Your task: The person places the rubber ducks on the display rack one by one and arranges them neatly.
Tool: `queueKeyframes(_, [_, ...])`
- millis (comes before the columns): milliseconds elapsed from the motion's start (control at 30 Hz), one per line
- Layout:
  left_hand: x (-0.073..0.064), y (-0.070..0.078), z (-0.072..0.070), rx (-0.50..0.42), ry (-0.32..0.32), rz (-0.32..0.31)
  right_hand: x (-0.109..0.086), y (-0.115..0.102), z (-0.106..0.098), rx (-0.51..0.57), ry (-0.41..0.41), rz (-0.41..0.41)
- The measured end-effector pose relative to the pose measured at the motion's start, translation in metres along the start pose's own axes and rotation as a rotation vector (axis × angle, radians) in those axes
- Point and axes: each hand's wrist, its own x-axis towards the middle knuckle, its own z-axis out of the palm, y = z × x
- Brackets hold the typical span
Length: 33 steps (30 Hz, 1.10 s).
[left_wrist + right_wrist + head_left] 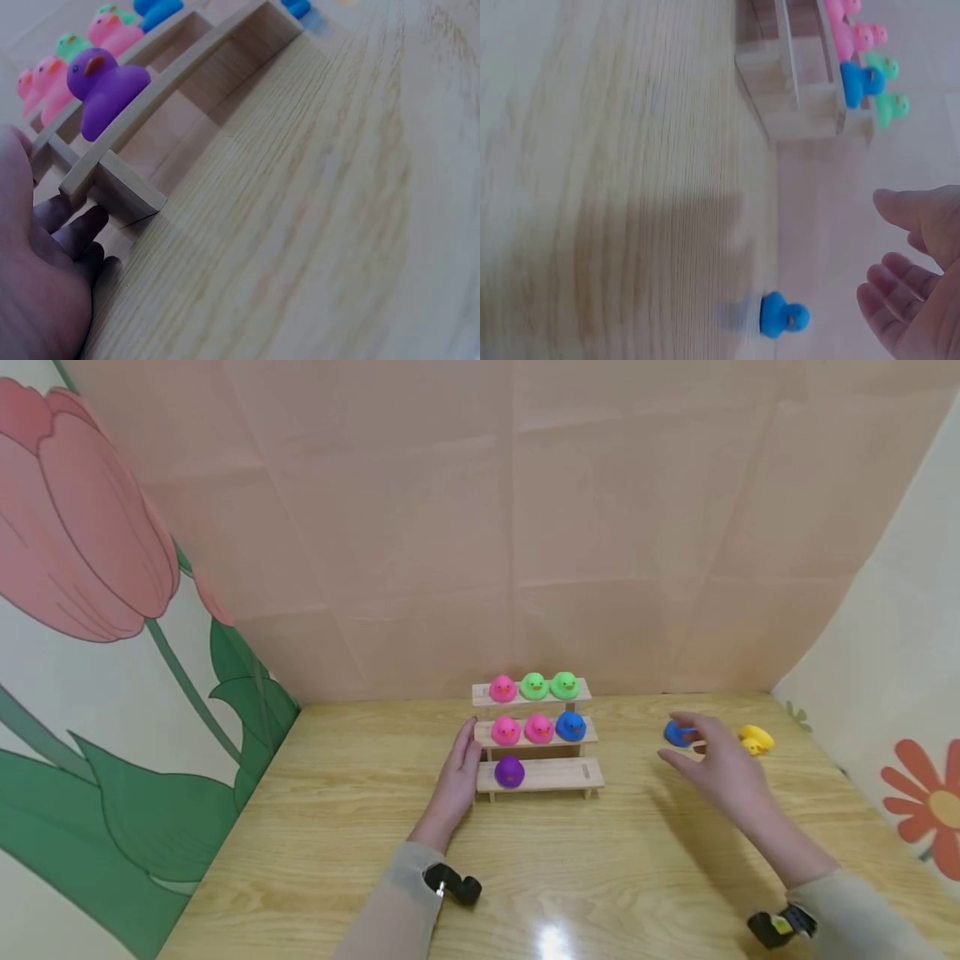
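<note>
A three-step wooden stand (pixel 555 774) holds small rubber ducks. On the top step sit a pink duck (pixel 502 688) and two green ducks; the middle step bears two pink ducks and a blue duck (pixel 571 726). A purple duck (pixel 510 772) is at the left of the lowest step. My left hand (pixel 452 781) lies along the stand's left end, its fingers against the wood. To the right, my right hand (pixel 723 768) hovers with thumb and fingers spread, nothing between them. Near its fingertips another blue duck (pixel 781 315) stands on the table, partly hidden in the head view.
Beside the right hand a yellow duck (pixel 756 740) lies on the wooden table (pixel 360 827). A pinkish backdrop (pixel 510 527) rises behind the stand. Flower-printed panels (pixel 918 785) border the table at left and right.
</note>
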Motion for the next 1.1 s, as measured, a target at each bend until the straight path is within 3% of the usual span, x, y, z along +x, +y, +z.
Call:
queueKeyframes(567, [0.002,-0.002,0.000,0.004,0.006,0.005,0.012,0.034,-0.008,-0.036,-0.080,0.082])
queueKeyframes(1100, [0.001,-0.003,0.001,0.004,0.008,0.023,0.027,0.058,0.003,-0.008,-0.109,0.010])
